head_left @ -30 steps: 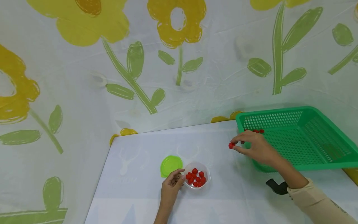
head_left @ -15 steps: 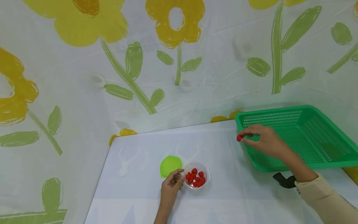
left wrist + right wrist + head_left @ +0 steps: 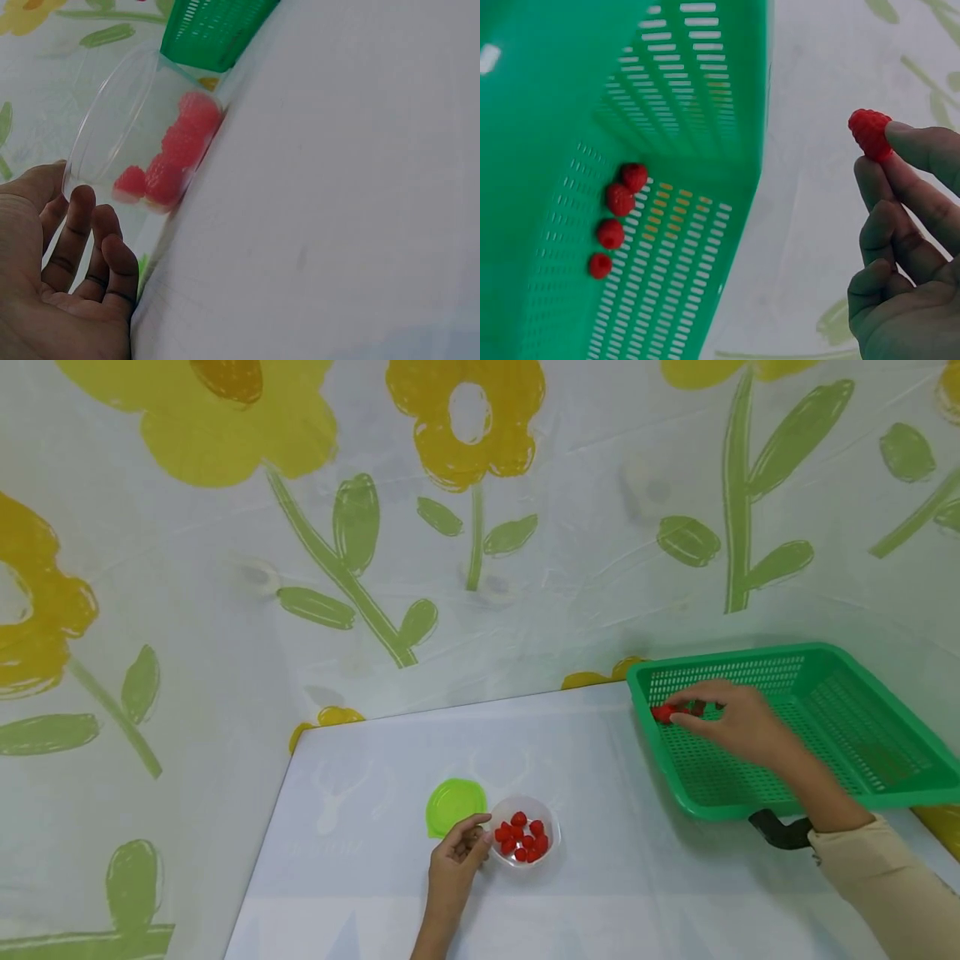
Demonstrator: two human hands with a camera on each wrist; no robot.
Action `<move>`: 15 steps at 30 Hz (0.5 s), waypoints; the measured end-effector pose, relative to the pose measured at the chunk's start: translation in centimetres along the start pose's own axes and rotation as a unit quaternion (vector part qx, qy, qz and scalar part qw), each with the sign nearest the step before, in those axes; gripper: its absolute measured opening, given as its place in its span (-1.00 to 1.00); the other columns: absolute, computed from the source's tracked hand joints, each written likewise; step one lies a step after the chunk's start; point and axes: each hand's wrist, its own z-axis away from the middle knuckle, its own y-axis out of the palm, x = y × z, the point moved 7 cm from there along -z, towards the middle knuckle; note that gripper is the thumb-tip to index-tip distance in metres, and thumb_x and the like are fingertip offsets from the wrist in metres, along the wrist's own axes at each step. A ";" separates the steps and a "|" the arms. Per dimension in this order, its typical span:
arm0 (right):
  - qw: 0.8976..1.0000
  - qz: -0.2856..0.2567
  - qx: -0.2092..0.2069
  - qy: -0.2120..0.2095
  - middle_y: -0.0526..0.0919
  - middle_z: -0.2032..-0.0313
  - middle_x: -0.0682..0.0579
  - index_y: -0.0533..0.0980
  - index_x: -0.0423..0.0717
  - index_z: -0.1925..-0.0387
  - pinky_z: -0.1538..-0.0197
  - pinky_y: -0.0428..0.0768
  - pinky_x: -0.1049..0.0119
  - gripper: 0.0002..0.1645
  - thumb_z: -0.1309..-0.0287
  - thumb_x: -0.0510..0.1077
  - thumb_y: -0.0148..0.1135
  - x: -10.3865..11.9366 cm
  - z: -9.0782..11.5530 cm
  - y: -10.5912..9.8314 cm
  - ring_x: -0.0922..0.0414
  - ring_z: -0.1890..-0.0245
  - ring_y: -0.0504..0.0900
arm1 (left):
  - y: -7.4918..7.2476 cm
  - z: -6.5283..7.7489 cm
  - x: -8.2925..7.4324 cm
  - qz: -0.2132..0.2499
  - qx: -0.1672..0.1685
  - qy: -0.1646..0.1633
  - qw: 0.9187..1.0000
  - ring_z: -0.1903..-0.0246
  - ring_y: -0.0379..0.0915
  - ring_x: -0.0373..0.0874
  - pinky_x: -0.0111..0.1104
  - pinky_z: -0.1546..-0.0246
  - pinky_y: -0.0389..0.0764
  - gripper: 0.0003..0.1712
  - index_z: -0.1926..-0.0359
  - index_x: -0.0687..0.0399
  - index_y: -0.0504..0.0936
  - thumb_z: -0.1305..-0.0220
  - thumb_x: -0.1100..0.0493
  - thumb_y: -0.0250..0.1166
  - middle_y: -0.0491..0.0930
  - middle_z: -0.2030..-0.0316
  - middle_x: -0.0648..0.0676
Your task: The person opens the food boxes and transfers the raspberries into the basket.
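Right wrist: right hand [image 3: 911,251] clamps its grip on a berry [image 3: 868,133].
Left hand [image 3: 453,866], grip apart, touches the bowl [image 3: 124,139].

A makeshift, screened-off corner; whether in a home or a studio cannot be told. Creased white sheeting [image 3: 585,527], printed with big yellow flowers [image 3: 431,439] and green leaves [image 3: 356,522], forms walls from 9 o'clock through 12 to 3. From 8 to 4 o'clock spreads a pale tabletop [image 3: 592,910]. A plastic basket [image 3: 697,811] at 4 and a clear tub [image 3: 525,804] near 6 look household.
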 end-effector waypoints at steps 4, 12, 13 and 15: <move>1.000 0.000 0.003 0.017 0.69 0.23 0.11 0.71 0.07 0.08 0.24 0.49 0.31 -0.77 -0.22 -0.05 0.41 -0.5 -0.2 -0.6 0.23 0.28 0.53 | 0.0 0.0 0.0 0.003 0.002 0.003 1.000 0.38 0.51 -0.15 -0.43 0.37 0.61 -0.67 -0.05 -0.02 0.68 -0.28 0.07 0.41 0.58 0.26 0.13; 0.999 0.002 0.021 0.047 0.70 0.13 -0.04 0.70 -0.04 0.01 0.25 0.50 0.17 -0.66 -0.27 0.02 0.36 -2.1 -0.6 -1.2 0.00 0.16 0.51 | 0.0 0.0 0.1 -0.003 0.002 -0.001 1.000 0.37 0.51 -0.15 -0.44 0.37 0.60 -0.67 -0.05 -0.04 0.68 -0.28 0.06 0.41 0.58 0.26 0.13; 0.999 0.003 0.023 0.049 0.70 0.12 -0.05 0.69 -0.04 0.00 0.25 0.51 0.15 -0.66 -0.27 0.03 0.36 -2.2 -0.6 -1.3 0.00 0.16 0.51 | 0.0 0.0 0.0 -0.003 0.002 -0.001 1.000 0.37 0.51 -0.15 -0.44 0.37 0.60 -0.67 -0.05 -0.04 0.68 -0.28 0.06 0.41 0.58 0.26 0.13; 0.998 0.006 0.026 0.052 0.70 0.10 -0.07 0.69 -0.04 0.00 0.24 0.51 0.13 -0.65 -0.28 0.04 0.35 -2.5 -0.7 -1.4 -0.01 0.15 0.52 | 0.0 0.0 0.0 0.000 0.000 0.001 1.000 0.38 0.52 -0.15 -0.44 0.37 0.60 -0.67 -0.05 -0.03 0.68 -0.28 0.07 0.41 0.58 0.26 0.13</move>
